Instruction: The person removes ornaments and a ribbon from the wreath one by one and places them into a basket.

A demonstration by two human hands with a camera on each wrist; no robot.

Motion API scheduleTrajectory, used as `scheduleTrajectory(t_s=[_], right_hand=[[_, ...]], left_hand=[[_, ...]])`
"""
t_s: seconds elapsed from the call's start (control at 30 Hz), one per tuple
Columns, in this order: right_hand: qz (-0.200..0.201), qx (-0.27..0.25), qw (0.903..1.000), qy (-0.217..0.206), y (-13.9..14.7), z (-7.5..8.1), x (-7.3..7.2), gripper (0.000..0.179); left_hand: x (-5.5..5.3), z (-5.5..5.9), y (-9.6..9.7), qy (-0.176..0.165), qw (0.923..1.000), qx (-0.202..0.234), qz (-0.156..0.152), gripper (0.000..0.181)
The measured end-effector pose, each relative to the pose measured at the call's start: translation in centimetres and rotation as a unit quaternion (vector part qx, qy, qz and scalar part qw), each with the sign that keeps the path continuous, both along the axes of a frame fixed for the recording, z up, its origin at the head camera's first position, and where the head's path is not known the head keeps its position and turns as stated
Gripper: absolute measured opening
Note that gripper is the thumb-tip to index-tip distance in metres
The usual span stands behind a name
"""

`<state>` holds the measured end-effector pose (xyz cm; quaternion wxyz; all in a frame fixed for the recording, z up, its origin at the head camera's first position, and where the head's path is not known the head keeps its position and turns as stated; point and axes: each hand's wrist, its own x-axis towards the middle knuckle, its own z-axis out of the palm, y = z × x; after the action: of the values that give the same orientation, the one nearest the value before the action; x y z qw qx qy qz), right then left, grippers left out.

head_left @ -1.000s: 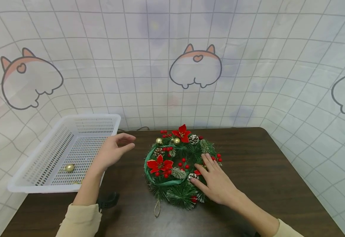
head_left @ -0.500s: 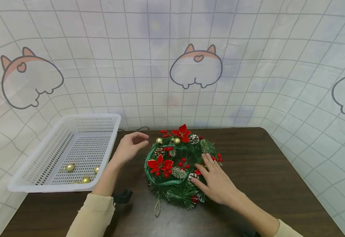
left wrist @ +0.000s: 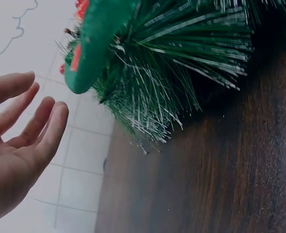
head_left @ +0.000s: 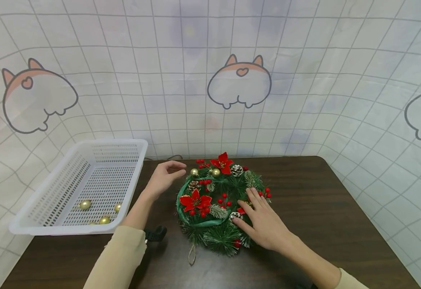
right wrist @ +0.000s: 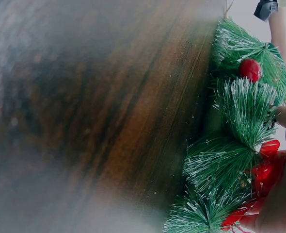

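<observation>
Right hand (head_left: 264,226) on wreath (head_left: 220,237), partly hiding red flower (head_left: 241,210).

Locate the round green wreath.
In the head view, the round green wreath lies on the dark brown table, right of the white plastic basket, with the right hand resting on it.

The wreath (head_left: 215,210) is green-and-red, the basket (head_left: 62,230) white.

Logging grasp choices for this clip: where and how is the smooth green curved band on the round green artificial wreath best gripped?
Probably pinch the smooth green band at its left bend, coming from the left. There, in the left wrist view, it stands out past the bristly wreath, leaving an exposed edge. The left hand is close by, not touching.
</observation>
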<state>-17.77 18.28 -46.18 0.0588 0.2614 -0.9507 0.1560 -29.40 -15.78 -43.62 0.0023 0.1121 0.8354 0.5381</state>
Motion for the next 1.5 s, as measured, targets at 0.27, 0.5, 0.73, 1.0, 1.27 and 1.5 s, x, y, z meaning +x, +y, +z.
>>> scheduleTrajectory(t_s=[0.27,0.5,0.73,1.0,1.27,1.5], right_hand=[[-0.001,0.003,1.0000,0.003,0.0,-0.1,0.0,0.071],[0.001,0.002,1.0000,0.008,0.0,-0.2,0.0,0.070],[0.000,0.000,1.0000,0.003,0.0,-0.2,0.1,0.070],[0.001,0.002,1.0000,0.002,0.0,-0.1,0.0,0.070],[0.002,0.004,1.0000,0.005,0.0,-0.2,-0.1,0.071],[0.001,0.004,1.0000,0.001,0.1,-0.1,-0.1,0.071]], left_hand=[[-1.5,-0.8,0.4,-0.015,0.9991,0.016,-0.037,0.032],[-2.5,-1.2,0.6,-0.033,0.9965,0.026,-0.072,0.035],[-3.1,-1.4,1.1,-0.028,0.9967,0.010,-0.076,0.033],[-3.3,-1.5,1.5,-0.011,0.9959,-0.027,-0.085,0.033],[-3.2,-1.5,1.4,-0.011,0.9961,-0.021,-0.085,0.032],[-2.8,-0.9,1.4,-0.018,0.9968,-0.011,-0.078,0.033]])
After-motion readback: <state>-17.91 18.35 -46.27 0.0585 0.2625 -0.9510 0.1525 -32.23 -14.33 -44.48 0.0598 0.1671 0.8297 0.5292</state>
